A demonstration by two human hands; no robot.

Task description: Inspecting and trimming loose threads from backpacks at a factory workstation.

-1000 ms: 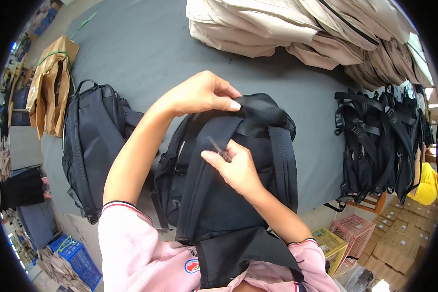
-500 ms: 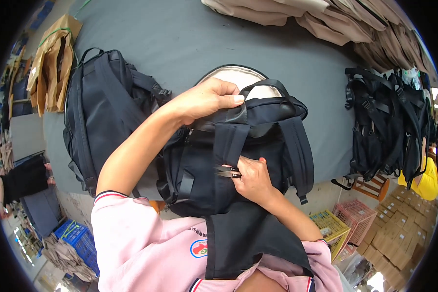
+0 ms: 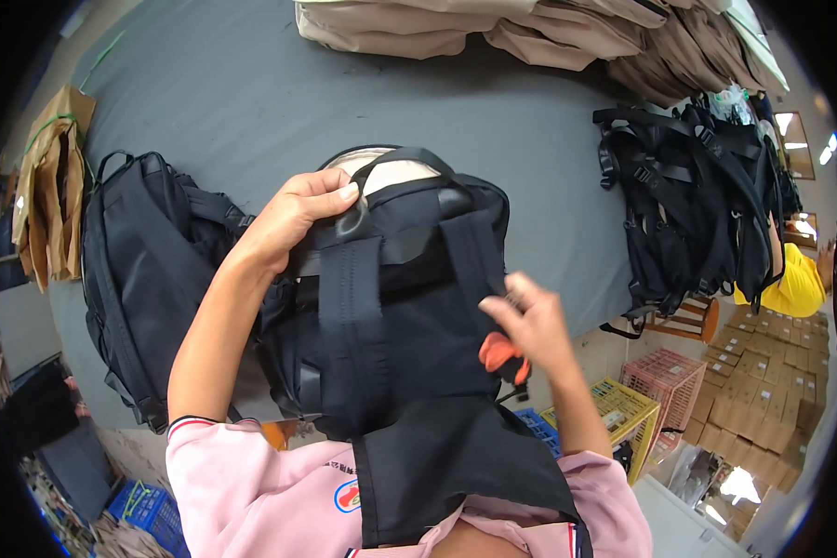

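A black backpack (image 3: 409, 325) lies in front of me with its straps facing up and its cream-lined top (image 3: 381, 172) part open. My left hand (image 3: 302, 216) pinches the base of the carry handle (image 3: 409, 156) at the left of its top edge. Over the bag's right side is my right hand (image 3: 535, 325), thumb and forefinger stretched toward the right shoulder strap (image 3: 474, 249). Orange-and-black thread snips (image 3: 502, 353) hang below its palm, held by the curled fingers, which are partly hidden. The left shoulder strap (image 3: 352, 298) lies flat.
Another black backpack (image 3: 149, 270) is at the left of the grey table (image 3: 205, 74). Beige bags (image 3: 493, 33) are piled at the far edge, more black bags (image 3: 688, 205) at the right. Below stand a yellow crate (image 3: 614, 409), a pink crate (image 3: 665, 381) and cartons (image 3: 758, 372).
My right hand has lifted from the middle of the bag toward its right side, and the snips have swung below the palm. My left hand keeps its hold near the handle.
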